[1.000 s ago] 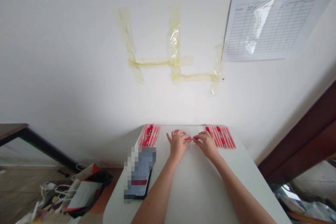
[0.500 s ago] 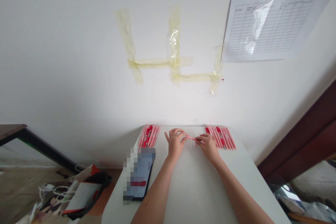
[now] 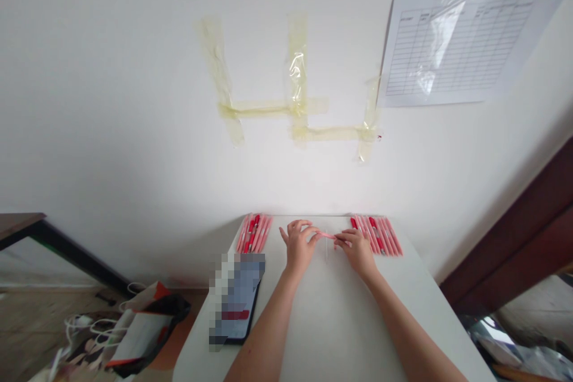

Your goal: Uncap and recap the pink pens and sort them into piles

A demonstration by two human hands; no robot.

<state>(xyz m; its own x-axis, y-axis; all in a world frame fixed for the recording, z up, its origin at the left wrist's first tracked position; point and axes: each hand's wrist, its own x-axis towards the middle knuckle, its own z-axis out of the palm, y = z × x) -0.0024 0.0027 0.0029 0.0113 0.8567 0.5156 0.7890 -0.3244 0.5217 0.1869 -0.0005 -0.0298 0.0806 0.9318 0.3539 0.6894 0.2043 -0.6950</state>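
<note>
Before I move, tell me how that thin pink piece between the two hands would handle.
Spanning from the left hand to the right hand, the thin pink piece shows no clear sag, so it is probably stiff. Being slim, it is likely light. Its rod-like shape suggests it might roll if pushed.

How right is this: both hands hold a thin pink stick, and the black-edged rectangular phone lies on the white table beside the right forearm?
One slip: the head view shows the black-edged rectangular phone on the white table beside the left forearm. The left hand and right hand do hold the thin pink stick.
</note>
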